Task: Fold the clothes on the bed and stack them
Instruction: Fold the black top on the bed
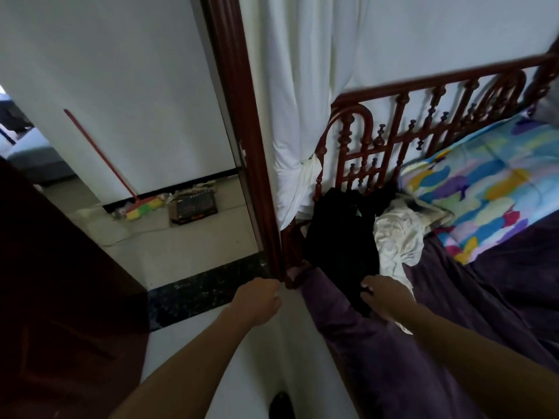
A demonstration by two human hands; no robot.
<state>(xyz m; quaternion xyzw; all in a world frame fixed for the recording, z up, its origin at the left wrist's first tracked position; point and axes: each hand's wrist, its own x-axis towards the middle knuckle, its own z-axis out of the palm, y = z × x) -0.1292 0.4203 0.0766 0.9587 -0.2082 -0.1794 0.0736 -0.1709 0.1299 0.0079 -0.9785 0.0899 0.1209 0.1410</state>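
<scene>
A black garment (pixel 341 237) lies crumpled at the near left corner of the bed, against the wooden bedpost. Beside it on the right is a rumpled cream-white garment (pixel 399 234). My right hand (pixel 385 296) rests on the lower edge of the black garment, its fingers curled into the cloth. My left hand (pixel 260 302) hovers off the bed over the floor, left of the bed corner, fingers closed with nothing visible in them. The bed has a dark purple cover (pixel 453 313).
A colourful patterned quilt (pixel 484 189) covers the bed's far right. A carved red-brown footboard (pixel 402 131) and a white curtain (pixel 302 116) stand behind the clothes. On the left are a door frame (pixel 242 122), a dark wooden door (pixel 60 282), a broom (pixel 99 158) and a box (pixel 193 207).
</scene>
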